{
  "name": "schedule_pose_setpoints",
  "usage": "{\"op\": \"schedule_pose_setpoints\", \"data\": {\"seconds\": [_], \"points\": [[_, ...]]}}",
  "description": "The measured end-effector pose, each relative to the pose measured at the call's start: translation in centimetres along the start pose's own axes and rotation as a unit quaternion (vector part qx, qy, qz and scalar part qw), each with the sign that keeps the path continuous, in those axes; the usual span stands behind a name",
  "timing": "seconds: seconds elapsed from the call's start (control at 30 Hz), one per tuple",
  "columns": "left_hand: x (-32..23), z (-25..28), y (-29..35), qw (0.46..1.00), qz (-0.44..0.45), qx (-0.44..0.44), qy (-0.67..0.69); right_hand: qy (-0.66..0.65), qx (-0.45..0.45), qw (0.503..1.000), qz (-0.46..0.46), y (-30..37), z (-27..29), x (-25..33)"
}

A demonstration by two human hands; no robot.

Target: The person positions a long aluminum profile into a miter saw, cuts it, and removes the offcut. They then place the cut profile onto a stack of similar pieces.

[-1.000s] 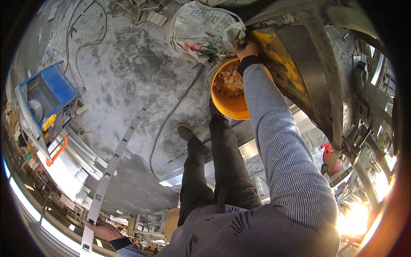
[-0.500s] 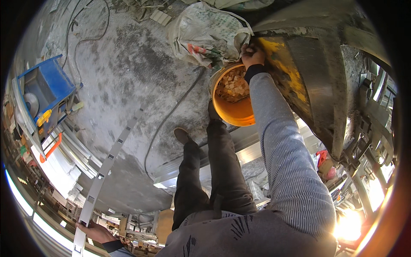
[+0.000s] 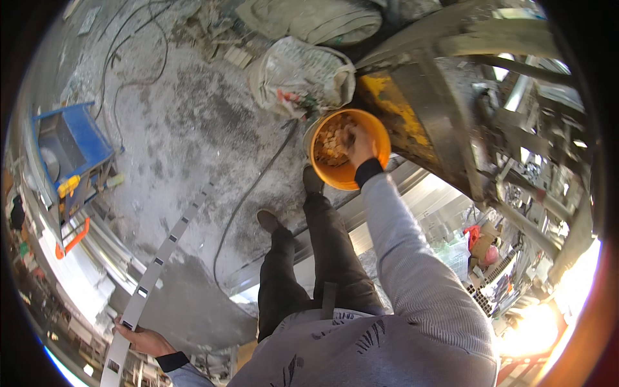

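Note:
My left hand [image 3: 147, 340] is closed around a long, pale metal strip [image 3: 147, 284] with square cut-outs along it. The strip slants away over the floor toward the middle of the view. My right hand [image 3: 360, 143] reaches down inside an orange bucket [image 3: 345, 177], over small, pale tan block-like pieces [image 3: 330, 143] in its bottom. Its fingers are blurred and partly hidden, so whether they grip a piece does not show. A crumpled white woven sack [image 3: 300, 74] sits against the bucket's far side.
On the left stands a blue machine [image 3: 80, 135] with a round disc and yellow handle. A dark cable [image 3: 255, 174] crosses the dusty floor. Long metal profiles [image 3: 403, 193] lie right of my legs, below a yellow-marked metal frame [image 3: 403, 109]. Metal scrap fills the far right.
My right hand has left the white sack's edge, beside the bucket's far rim, and moved down into the bucket. The left hand still grips the strip. The whole view has shifted somewhat.

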State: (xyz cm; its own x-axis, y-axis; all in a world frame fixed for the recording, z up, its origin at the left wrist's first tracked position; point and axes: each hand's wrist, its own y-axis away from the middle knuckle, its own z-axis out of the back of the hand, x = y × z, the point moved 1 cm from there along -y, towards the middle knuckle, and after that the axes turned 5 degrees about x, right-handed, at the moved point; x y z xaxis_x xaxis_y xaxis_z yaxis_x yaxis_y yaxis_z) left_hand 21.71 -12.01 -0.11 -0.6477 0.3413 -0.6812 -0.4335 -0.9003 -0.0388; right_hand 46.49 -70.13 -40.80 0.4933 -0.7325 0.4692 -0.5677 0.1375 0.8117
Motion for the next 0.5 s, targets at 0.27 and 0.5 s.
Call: {"op": "schedule_pose_setpoints", "data": {"seconds": [0.27,0.5], "points": [[-2.4,-1.4,-1.2,0.969,-0.205,0.074,-0.118,0.467,-0.149,0.764,0.419,17.0,-6.0,8.4],[-1.0,-2.8,-3.4,0.971,-0.231,0.061,0.017,0.586,-0.307,0.541,0.520,20.7,-12.9,26.0]]}}
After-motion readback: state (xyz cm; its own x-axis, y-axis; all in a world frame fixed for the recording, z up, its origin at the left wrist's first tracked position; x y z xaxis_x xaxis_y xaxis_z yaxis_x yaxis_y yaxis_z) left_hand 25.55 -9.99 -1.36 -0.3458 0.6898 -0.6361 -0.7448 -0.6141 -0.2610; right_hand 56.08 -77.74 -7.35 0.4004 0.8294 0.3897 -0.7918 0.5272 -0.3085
